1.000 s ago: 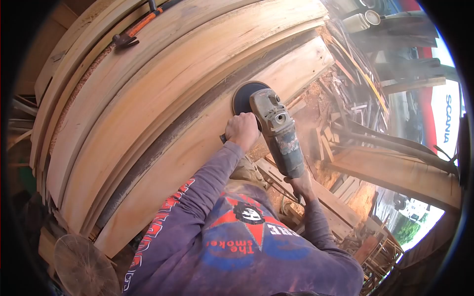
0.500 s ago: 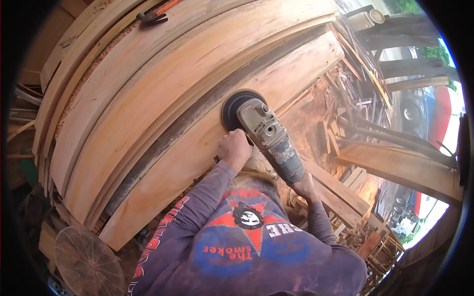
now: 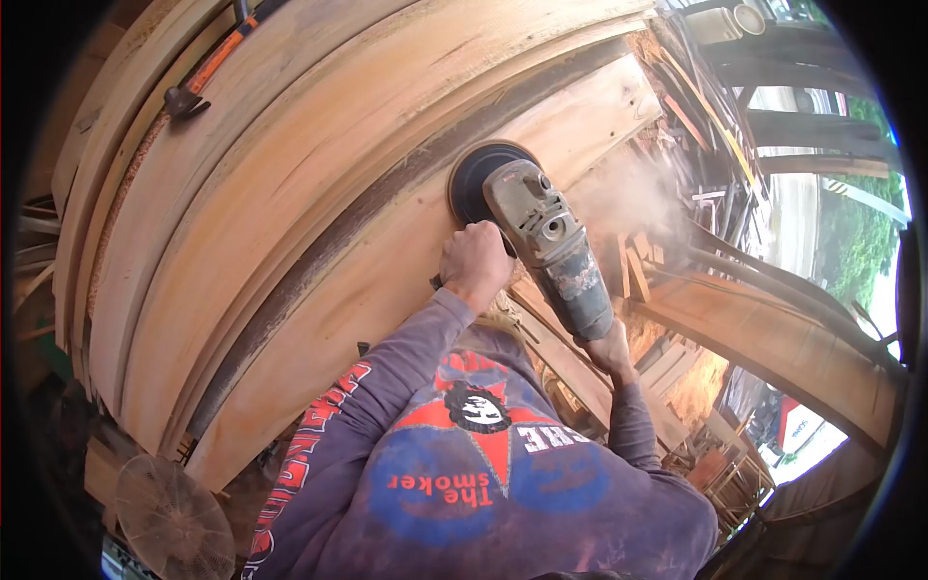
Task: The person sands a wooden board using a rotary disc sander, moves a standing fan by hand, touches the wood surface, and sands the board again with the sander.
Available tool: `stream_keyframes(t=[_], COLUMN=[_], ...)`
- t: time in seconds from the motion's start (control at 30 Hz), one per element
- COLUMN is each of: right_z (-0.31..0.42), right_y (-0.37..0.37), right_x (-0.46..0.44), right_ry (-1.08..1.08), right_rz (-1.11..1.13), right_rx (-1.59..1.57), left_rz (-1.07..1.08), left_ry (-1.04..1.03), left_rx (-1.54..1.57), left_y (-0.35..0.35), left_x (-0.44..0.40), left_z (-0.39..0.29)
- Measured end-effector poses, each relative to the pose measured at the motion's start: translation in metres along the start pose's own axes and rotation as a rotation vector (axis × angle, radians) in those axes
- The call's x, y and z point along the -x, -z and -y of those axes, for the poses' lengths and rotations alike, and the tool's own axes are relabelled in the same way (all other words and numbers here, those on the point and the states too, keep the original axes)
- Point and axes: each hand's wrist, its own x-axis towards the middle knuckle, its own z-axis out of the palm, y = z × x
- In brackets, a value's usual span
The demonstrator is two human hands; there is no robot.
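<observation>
The board [image 3: 387, 275] lies open beyond the sander [image 3: 553, 232]; a hammer [image 3: 221, 58] obstructs the upper left.

Red "The smoker" [image 3: 452, 486] and white "CHE" [image 3: 553, 439] on purple shirt [image 3: 599, 532], lettering [image 3: 293, 471] on sleeve [image 3: 350, 425] unclear

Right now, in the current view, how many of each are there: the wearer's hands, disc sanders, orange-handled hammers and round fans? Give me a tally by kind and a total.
Left hand and right hand: 2
Disc sander: 1
Orange-handled hammer: 1
Round fan: 1
Total: 5
</observation>
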Motion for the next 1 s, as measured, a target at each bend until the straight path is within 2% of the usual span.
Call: stream_keyframes(t=[0.07, 0.3, 0.47, 0.7, 0.77, 0.97, 1.0], right_z=[-0.014, -0.046, -0.043, -0.059, -0.061, -0.095, -0.085], right_y=[0.021, 0.106, 0.144, 0.178, 0.191, 0.205, 0.207], right_x=[-0.019, -0.077, -0.107, -0.146, -0.153, -0.167, -0.166], right_ry=[-0.067, -0.072, -0.087, -0.093, -0.243, -0.169, -0.232], right_rz=[-0.028, 0.019, -0.013, -0.043, -0.035, -0.12, -0.126], right_rx=[-0.026, -0.056, -0.141, -0.153, -0.185, -0.198, -0.218], left_rz=[-0.005, 0.008, -0.006, -0.029, -0.022, -0.092, -0.102], left_ry=[-0.027, -0.072, -0.113, -0.168, -0.169, -0.32, -0.329], left_rx=[-0.001, 0.0, -0.01, -0.052, -0.048, -0.085, -0.089], left_y=[-0.004, -0.018, -0.02, -0.023, -0.026, -0.046, -0.05], left_x=[-0.018, -0.084, -0.119, -0.163, -0.175, -0.206, -0.213], left_z=[-0.024, -0.115, -0.158, -0.206, -0.222, -0.258, -0.262])
